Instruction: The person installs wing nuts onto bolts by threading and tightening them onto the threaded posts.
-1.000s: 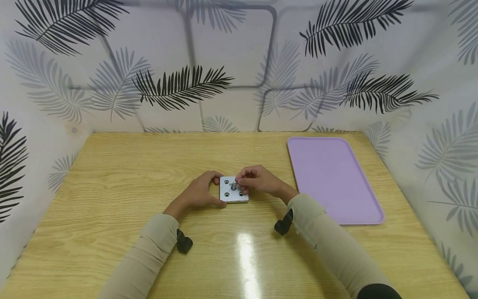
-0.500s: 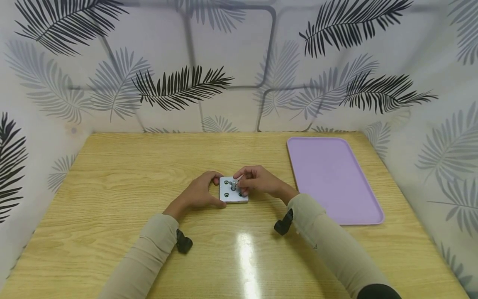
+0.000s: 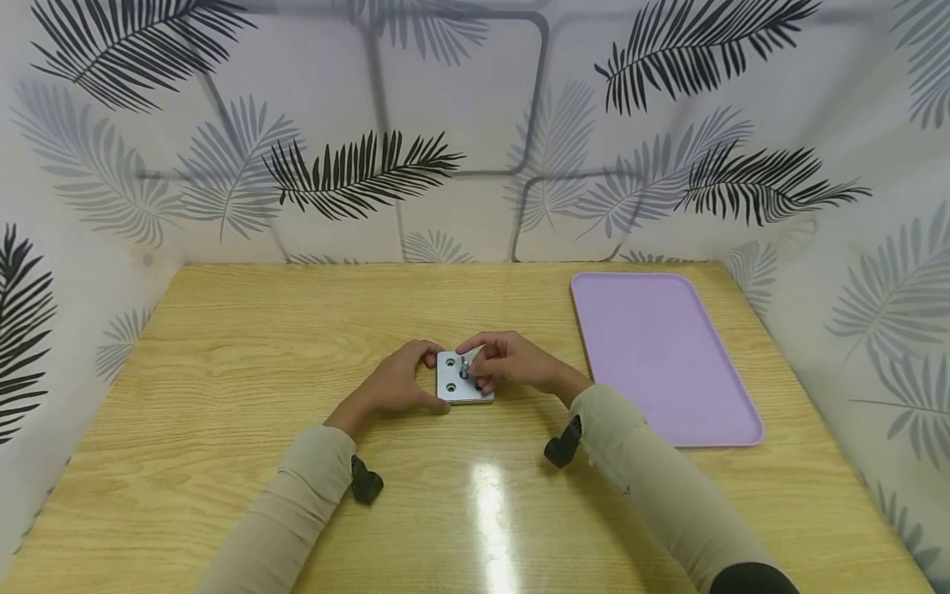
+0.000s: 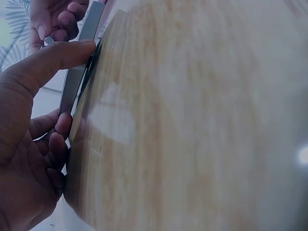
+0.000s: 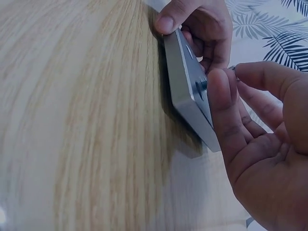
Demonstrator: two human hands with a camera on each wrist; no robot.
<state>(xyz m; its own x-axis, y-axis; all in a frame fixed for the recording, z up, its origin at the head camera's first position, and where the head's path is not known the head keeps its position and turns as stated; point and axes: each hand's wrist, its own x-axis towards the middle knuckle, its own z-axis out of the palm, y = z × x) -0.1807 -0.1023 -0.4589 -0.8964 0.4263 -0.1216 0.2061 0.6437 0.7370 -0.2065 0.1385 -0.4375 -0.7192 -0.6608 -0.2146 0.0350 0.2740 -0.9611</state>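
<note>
A square silver metal plate with holes near its corners lies on the wooden table. From its centre rises a small bolt with a wing nut. My left hand grips the plate from the left; the left wrist view has the thumb on the near edge and fingers curled at the far side. My right hand pinches the wing nut between thumb and forefinger, largely hiding it. In the right wrist view a short dark threaded shank shows between the plate and the fingertips.
A purple tray lies at the right of the table. Behind it hangs a leaf-patterned cloth. A dark wrist camera is strapped on the left sleeve, another camera on the right.
The right forefinger has moved left over the wing nut, and the fingers have turned slightly around it. The wings, visible a second ago, are now mostly covered. Left hand and plate stay put.
</note>
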